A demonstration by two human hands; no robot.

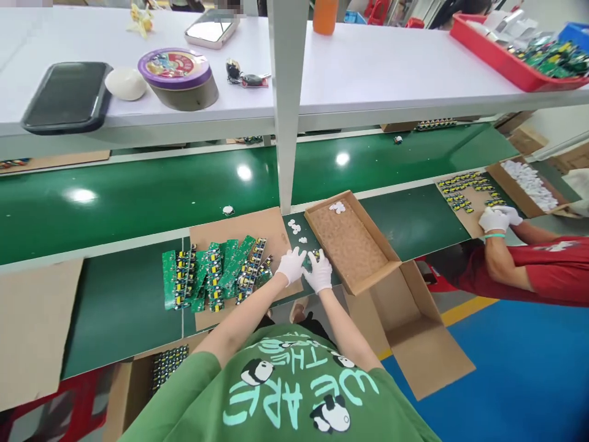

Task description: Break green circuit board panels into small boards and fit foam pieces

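Both my hands wear white gloves and are close together over the dark green bench surface. My left hand [291,267] is at the right edge of a cardboard sheet [271,226], its fingers stretched out and slightly apart. Beside it, my right hand [319,274] has its fingers bent around a small circuit board [315,252], partly hidden by the fingers. Just beyond my hands lie several white round pieces [294,226]. Left of my left hand, green circuit board panels [215,276] with yellow and black components lie in overlapping rows on the cardboard.
A shallow cardboard tray [354,245] with a few white pieces stands right of my hands, above an open carton [405,301]. A post [286,110] rises ahead under a white shelf [368,67]. Further right, a co-worker's gloved hands [497,219] are at other boards [460,190].
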